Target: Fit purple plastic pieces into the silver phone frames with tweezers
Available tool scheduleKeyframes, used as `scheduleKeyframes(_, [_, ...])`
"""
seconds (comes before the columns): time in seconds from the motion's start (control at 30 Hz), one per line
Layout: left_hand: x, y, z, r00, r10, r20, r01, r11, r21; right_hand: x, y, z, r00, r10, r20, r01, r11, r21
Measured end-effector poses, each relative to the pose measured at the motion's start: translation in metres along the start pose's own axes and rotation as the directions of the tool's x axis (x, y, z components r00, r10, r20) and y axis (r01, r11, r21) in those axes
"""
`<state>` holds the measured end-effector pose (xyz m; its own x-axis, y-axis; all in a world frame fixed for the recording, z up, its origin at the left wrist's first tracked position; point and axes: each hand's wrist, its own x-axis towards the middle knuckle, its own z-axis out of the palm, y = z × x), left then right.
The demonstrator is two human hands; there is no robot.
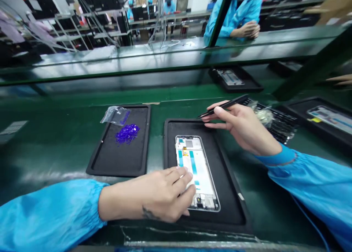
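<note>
A white phone frame [202, 160] with blue strips lies in a black tray [231, 197] in front of me. My left hand [165, 193] rests over the frame's lower left edge, fingers bent round that side; its fingertips touch the frame. Above the tray's far right edge, my right hand [236, 123] grips black tweezers [231, 103], their tips pointing left, away from the frame. Another black tray [121, 160] on the left holds a pile of small purple-blue pieces [128, 133] and a clear plastic bag [115, 115] on its far edge.
Behind my right hand lie a black slotted rack [286, 122] and a clear bag [264, 116]. More trays with phone frames stand right [291, 107] and far back [247, 85]. A green post [313, 65] slants at right. A person in blue [233, 21] sits beyond the line.
</note>
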<state>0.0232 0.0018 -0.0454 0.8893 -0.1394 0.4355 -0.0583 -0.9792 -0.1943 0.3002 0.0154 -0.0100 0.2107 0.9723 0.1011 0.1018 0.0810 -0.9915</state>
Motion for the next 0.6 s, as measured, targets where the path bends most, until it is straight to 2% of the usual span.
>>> scheduleKeyframes(0.07, [0.003, 0.0, -0.001, 1.0, -0.006, -0.022, 0.006, 1.0, -0.012, 0.001, -0.007, -0.009, 0.998, -0.039, -0.058, 0.04, 0.999, 0.013])
scheduleKeyframes(0.13, [0.009, 0.002, -0.006, 0.998, 0.064, 0.026, -0.062, 0.996, -0.057, 0.0, -0.016, -0.019, 0.982, -0.108, -0.157, 0.112, 0.993, 0.02])
scheduleKeyframes(0.23, [0.014, 0.011, -0.011, 0.973, 0.198, 0.122, -0.186, 0.977, -0.106, -0.005, -0.03, -0.037, 0.931, -0.212, -0.298, 0.224, 0.975, 0.007])
scheduleKeyframes(0.3, [0.013, 0.015, -0.005, 0.97, 0.208, 0.128, -0.199, 0.977, -0.083, -0.009, -0.037, -0.051, 0.9, -0.263, -0.348, 0.271, 0.962, -0.028])
scheduleKeyframes(0.37, [0.012, 0.014, 0.006, 0.977, 0.173, 0.124, -0.169, 0.985, -0.044, -0.011, -0.04, -0.065, 0.866, -0.346, -0.361, 0.309, 0.938, -0.158])
scheduleKeyframes(0.4, [0.012, 0.009, 0.013, 0.979, 0.149, 0.137, -0.147, 0.989, -0.02, -0.01, -0.041, -0.072, 0.844, -0.41, -0.345, 0.32, 0.902, -0.289])
scheduleKeyframes(0.43, [0.013, 0.002, 0.02, 0.979, 0.125, 0.16, -0.128, 0.992, 0.009, -0.007, -0.041, -0.078, 0.828, -0.478, -0.294, 0.309, 0.825, -0.473])
scheduleKeyframes(0.5, [0.02, -0.019, 0.03, 0.959, 0.04, 0.282, -0.065, 0.995, 0.082, 0.005, -0.041, -0.091, 0.839, -0.533, -0.11, 0.228, 0.528, -0.818])
scheduleKeyframes(0.53, [0.025, -0.034, 0.034, 0.935, -0.012, 0.355, -0.032, 0.992, 0.118, 0.013, -0.04, -0.097, 0.865, -0.501, -0.016, 0.186, 0.352, -0.917])
scheduleKeyframes(0.57, [0.031, -0.051, 0.036, 0.898, -0.081, 0.433, 0.013, 0.987, 0.158, 0.024, -0.039, -0.102, 0.894, -0.445, 0.052, 0.167, 0.222, -0.961])
scheduleKeyframes(0.6, [0.038, -0.069, 0.037, 0.869, -0.132, 0.476, 0.046, 0.981, 0.188, 0.036, -0.038, -0.107, 0.916, -0.389, 0.096, 0.164, 0.147, -0.975])
